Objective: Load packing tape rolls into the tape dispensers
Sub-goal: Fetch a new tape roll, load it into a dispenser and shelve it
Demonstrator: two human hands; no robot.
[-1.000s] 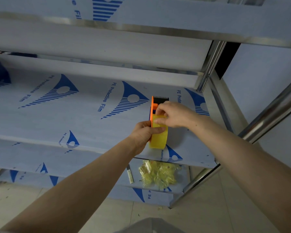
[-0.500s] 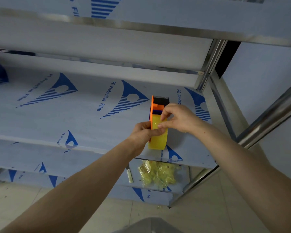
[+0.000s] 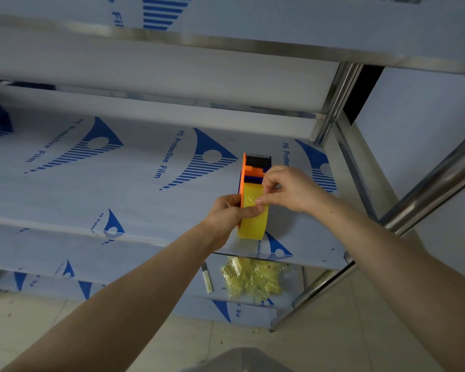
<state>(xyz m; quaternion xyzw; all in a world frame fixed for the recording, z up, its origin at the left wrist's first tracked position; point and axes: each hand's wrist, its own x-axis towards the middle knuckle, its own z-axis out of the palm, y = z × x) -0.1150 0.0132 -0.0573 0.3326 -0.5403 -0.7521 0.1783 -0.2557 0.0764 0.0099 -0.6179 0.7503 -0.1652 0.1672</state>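
Over shelf: 2 hands, 1 dispenser, 1 roll.

Middle shelf lies open to the left of the dispenser; upper shelf limits headroom; steel post (rear right corner) blocks that side.

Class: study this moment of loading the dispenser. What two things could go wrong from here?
1. The tape end pinched by the right hand could fold and stick back onto the yellow roll.
2. Threading forward brings that hand near the black cutter end of the dispenser, risking a nick.
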